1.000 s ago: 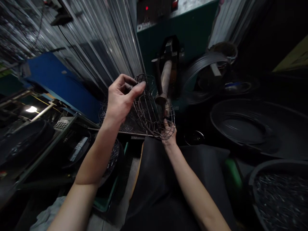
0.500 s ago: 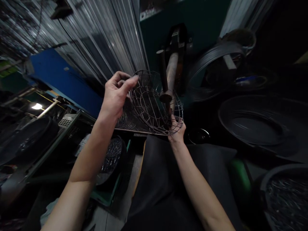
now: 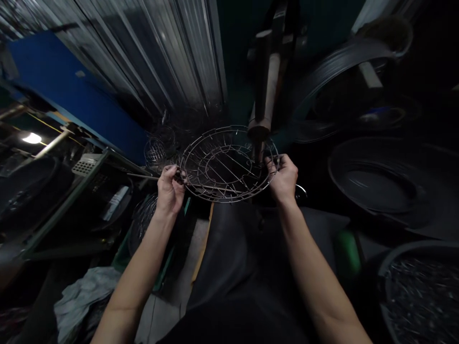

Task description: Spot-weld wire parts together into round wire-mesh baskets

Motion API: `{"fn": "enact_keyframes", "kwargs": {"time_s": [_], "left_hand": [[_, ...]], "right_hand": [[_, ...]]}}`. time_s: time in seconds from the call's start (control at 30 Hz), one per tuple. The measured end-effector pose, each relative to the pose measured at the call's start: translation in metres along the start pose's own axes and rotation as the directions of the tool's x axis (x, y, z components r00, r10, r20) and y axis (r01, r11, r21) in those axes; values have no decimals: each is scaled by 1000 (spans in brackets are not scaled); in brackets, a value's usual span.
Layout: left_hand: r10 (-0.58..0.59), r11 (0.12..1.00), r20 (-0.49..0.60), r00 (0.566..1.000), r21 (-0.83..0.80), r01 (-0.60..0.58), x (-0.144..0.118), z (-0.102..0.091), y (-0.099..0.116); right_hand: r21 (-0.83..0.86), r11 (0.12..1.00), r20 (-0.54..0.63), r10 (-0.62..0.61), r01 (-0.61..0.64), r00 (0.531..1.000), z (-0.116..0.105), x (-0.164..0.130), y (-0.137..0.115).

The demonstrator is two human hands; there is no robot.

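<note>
A round wire basket [image 3: 229,184] of thin metal rods is held between my two hands, its open ring facing up and slightly toward me. My left hand [image 3: 171,188] pinches its left rim. My right hand [image 3: 283,177] is closed round the right rim, close to the machine's electrode tip. The machine's two cylindrical arms [image 3: 263,86] come down from above, and the lower rod [image 3: 258,150] reaches the basket's right side. Whether the tip touches the wire I cannot tell.
More wire pieces [image 3: 156,153] lie on the bench behind my left hand. A large black tub [image 3: 389,253] of small metal parts stands at lower right, with a dark round basin [image 3: 380,181] above it. A wire coil [image 3: 337,67] hangs at right; a crumpled cloth [image 3: 84,296] lies lower left.
My left hand has come down from above the basket's far left to grip its left rim. The basket has tilted flatter, and my right hand has shifted up and right.
</note>
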State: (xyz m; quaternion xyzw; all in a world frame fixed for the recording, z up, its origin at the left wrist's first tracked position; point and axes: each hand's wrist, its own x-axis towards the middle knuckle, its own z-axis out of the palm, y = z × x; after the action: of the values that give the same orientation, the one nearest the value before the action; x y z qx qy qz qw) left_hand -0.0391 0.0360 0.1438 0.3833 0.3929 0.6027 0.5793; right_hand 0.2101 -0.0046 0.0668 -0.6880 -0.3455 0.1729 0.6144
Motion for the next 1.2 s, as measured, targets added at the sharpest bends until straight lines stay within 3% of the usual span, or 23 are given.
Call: {"fn": "enact_keyframes", "kwargs": {"time_s": [0.1,0.3,1.2], "left_hand": [[18,999,-7,1000,-36,-18,3,-2,-6],[53,999,32,998,-5,-53,11,4,2],[88,996,44,995,1,-88,23,1,3]], "right_hand": [[-27,999,18,-30,30,999,-2,2,0],[-8,997,3,-74,74,997,1,-1,5],[-33,999,-2,-35,35,999,10,-7,3]]}}
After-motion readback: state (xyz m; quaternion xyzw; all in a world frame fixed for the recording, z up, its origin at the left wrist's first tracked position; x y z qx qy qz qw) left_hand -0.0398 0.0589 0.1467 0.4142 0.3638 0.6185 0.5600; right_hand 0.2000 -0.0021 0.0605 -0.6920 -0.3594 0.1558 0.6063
